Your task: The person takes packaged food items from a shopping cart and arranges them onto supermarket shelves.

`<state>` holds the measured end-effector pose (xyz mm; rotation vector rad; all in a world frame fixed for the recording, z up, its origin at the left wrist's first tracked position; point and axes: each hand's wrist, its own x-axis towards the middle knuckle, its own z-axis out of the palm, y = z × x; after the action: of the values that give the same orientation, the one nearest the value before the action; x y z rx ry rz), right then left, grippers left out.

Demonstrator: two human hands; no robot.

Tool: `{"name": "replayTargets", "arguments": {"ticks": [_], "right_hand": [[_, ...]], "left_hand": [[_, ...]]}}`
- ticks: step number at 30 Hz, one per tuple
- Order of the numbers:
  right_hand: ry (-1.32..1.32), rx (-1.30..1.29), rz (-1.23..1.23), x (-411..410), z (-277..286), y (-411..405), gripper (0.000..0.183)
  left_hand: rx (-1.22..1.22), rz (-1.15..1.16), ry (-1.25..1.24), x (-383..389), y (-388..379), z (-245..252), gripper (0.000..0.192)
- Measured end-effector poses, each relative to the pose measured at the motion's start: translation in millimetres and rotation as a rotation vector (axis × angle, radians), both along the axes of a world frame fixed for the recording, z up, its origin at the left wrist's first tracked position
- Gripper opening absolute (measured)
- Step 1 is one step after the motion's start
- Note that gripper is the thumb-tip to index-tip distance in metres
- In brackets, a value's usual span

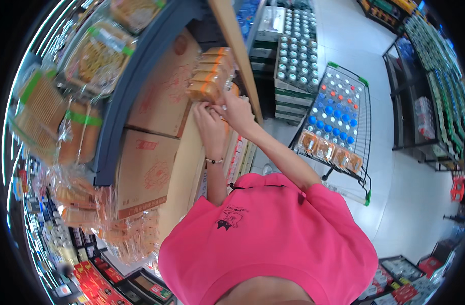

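Observation:
Several clear-wrapped bread packs (209,74) with orange bands stand in a row on the wood-edged shelf. At the row's near end, my right hand (238,114) has its fingers and thumb around part of a pack. My left hand (210,127), with a beaded bracelet (214,161) at the wrist, lies close beside it at the shelf's wooden edge (182,164). Its fingers are bent near the base of the packs, and their tips are partly hidden. Printed cardboard cartons (152,164) sit behind the packs.
A dark blue shelf board (121,84) runs above the cartons, carrying wrapped baked goods (99,61). A wooden upright (236,49) rises just right of the packs. Behind me to the right stand stacked drink cases (297,72) and a shopping cart (366,126) holding bottles and packaged food.

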<state>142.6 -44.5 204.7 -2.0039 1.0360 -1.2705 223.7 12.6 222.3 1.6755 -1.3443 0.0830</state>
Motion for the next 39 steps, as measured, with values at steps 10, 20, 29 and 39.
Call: {"name": "replayTargets", "arguments": {"ticks": [10,20,29,39], "right_hand": [[0.153,0.074,0.233,-48,-9,23,0.026],[0.333,0.445,0.324,-189,-69,88,0.028],[0.296,0.562,0.347,-254,-102,121,0.024],[0.180,0.620,0.154,-323,-117,124,0.027]], "left_hand": [[0.211,0.122,-0.266,-1,14,-3,0.033],[0.251,0.148,-0.308,-21,29,-15,0.043],[0.052,0.043,0.110,-130,34,-9,0.035],[0.678,-0.779,0.066,-272,11,-87,0.023]]}}
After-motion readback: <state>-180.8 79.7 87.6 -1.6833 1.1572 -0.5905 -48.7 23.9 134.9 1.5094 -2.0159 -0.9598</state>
